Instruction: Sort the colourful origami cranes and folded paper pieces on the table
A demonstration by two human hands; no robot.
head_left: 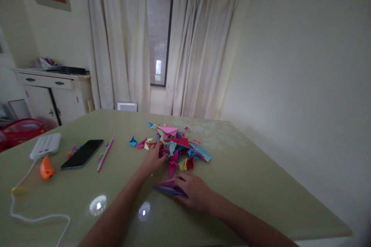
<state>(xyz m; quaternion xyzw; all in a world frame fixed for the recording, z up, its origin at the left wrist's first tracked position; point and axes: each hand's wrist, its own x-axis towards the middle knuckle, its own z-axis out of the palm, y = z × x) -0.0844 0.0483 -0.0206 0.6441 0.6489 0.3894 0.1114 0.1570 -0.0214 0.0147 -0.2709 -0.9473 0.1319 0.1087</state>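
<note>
A heap of colourful folded paper pieces (179,142), some shaped like origami, lies on the glossy pale green table (252,185). At its near left side is my left hand (152,159), with thumb and fingers curved around a small dark pink folded paper (164,151). Nearer to me, my right hand (193,192) grips folded paper, purple (169,190) and pink (167,182), with the pointed ends facing left. Its fingers partly cover these papers. A magenta folded piece (173,164) and a yellow one (183,164) sit just beyond the right hand.
To the left lie a pink pencil-like stick (105,155), a black-screened phone (83,154), small colourful bits (74,150), an orange object (46,168) and a white power bank (45,145) with a white cable (37,218). A wall (307,85) borders the table's right side.
</note>
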